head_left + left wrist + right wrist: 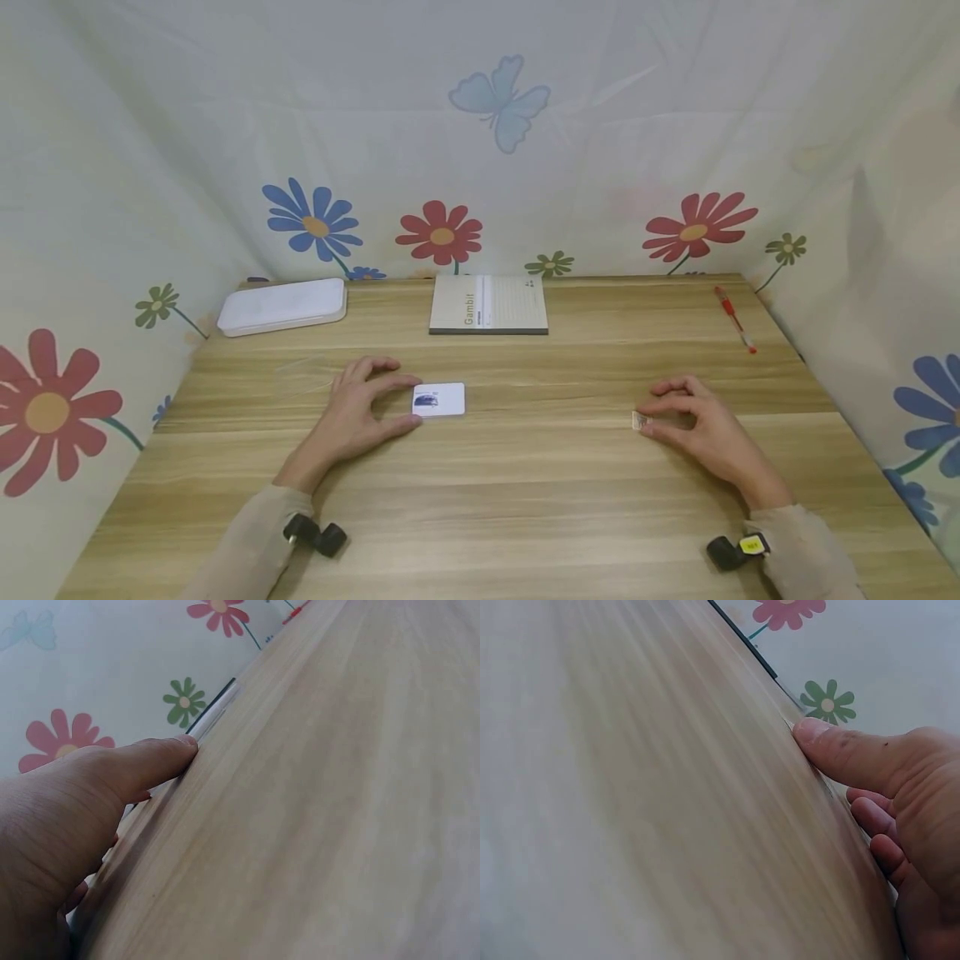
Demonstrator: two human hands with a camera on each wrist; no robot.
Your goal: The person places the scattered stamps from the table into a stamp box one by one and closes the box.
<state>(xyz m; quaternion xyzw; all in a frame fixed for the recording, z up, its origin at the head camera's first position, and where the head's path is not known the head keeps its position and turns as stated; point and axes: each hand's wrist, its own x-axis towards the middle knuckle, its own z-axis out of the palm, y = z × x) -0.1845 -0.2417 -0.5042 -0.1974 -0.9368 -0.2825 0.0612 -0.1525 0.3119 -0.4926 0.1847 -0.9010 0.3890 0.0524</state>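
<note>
While the left hand (352,414) — thumb and forefinger apart — grips a white card (447,400) by its edges, the right hand (703,425), fingers nearly together, pinches a small pale piece (637,421).

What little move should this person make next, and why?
Perhaps slide the right hand a little toward the left hand: the right holds a small printed piece, the left holds a white card, and a stretch of tabletop still separates the two.
</note>
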